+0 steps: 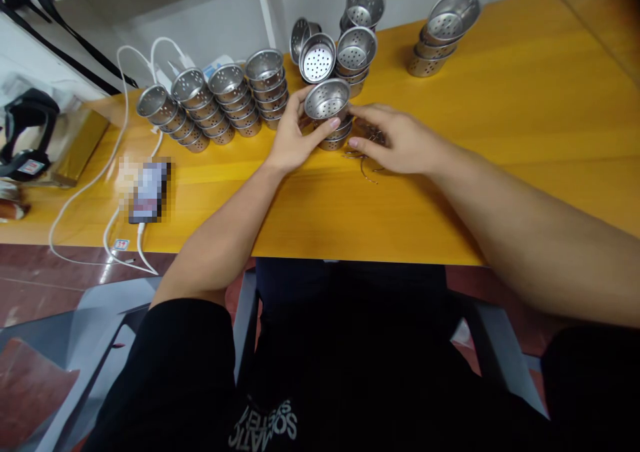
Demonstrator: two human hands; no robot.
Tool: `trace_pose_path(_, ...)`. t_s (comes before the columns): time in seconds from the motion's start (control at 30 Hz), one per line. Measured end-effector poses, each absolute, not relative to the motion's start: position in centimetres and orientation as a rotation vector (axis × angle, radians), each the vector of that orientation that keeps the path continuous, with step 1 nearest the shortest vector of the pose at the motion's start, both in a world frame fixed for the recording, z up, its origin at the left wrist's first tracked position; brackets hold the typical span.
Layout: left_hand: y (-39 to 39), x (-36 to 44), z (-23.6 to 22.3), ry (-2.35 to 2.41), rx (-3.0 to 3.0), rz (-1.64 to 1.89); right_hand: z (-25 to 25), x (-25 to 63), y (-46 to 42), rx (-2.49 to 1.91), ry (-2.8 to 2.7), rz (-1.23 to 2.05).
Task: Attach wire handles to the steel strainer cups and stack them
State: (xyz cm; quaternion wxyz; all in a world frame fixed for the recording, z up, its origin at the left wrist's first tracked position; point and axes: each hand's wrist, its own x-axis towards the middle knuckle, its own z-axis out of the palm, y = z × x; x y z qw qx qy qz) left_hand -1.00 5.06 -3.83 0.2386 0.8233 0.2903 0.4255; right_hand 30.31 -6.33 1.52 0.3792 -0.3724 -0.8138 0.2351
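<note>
My left hand is wrapped round a short stack of perforated metal cups, thumb in front and fingers behind. The stack's top cup faces up and tilts slightly toward me. Just to the right, my right hand has its thumb and index finger apart, the fingertips close to the stack's side; whether they touch it I cannot tell. Thin bent wire pieces lie on the table under my right hand, which partly hides them. More perforated cups sit directly behind the held stack.
Several cup stacks lean in a row at the left, and another stack stands at the back right. A phone with a white cable lies on the yellow table. A black strapped device is at the far left.
</note>
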Motion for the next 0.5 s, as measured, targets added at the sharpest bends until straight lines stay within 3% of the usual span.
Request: trace_pose_path(0.5, 2.8, -0.4, -1.6, 0.752, 2.171, 1.076, 2.8, 29.7, -7.3, -0.845, -2.120, 0.451)
